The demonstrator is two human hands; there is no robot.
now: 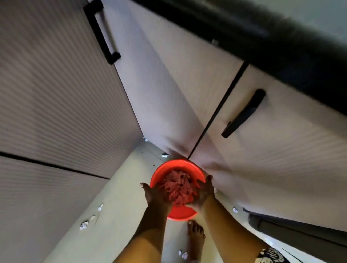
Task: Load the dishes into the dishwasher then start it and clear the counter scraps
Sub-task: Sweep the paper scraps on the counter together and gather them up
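A red round basin (168, 167) stands on the pale floor between two cabinet runs. It holds a heap of pinkish scraps (179, 189). My left hand (154, 194) and my right hand (203, 190) reach down into the basin from either side, palms turned inward, cupped against the heap. Whether the fingers grip scraps cannot be told, since the heap hides them. The dishwasher and the dishes are out of view.
White cabinet doors with black handles (102, 30) (244, 112) rise on the left and right, under a dark countertop edge (242, 23). Crumpled white paper bits (84, 225) (183, 254) lie scattered on the floor. My bare foot (195, 236) stands just behind the basin.
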